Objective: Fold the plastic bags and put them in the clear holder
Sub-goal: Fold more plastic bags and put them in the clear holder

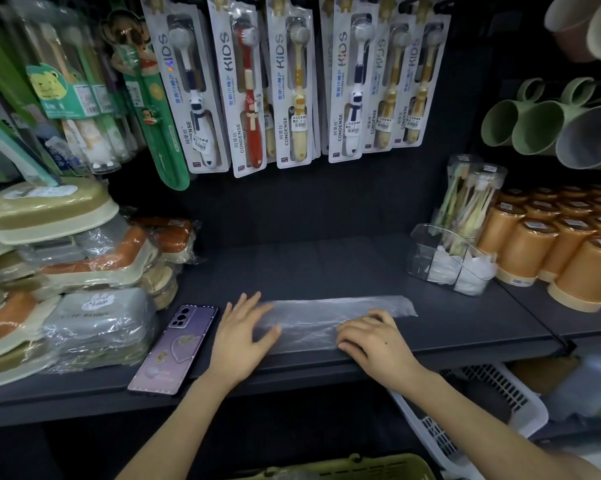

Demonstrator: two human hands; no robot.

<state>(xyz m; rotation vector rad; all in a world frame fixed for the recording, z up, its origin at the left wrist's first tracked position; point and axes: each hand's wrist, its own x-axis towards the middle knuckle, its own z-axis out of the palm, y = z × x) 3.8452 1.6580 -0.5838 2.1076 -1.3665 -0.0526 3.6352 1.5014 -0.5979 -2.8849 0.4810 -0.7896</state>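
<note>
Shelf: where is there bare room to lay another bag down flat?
Widest bare shelf lies behind the flattened bag, between the stacked boxes and the clear holder. A smaller patch sits in front of the holder, past the bag's right end. Crowded: phone and boxes left, orange cups right.

Under the fingers of my left hand (243, 337) and right hand (375, 344) I see the plastic bag (313, 317): thin, translucent film, faintly creased, with a dull sheen. The shelf (326, 265) beneath looks matt, dark and smooth. Left of my left fingers (256, 301) the phone (174, 351) has a glossy purple back. Beyond my right fingers (352, 329) the clear holder (422, 247) is hard, shiny transparent plastic.
</note>
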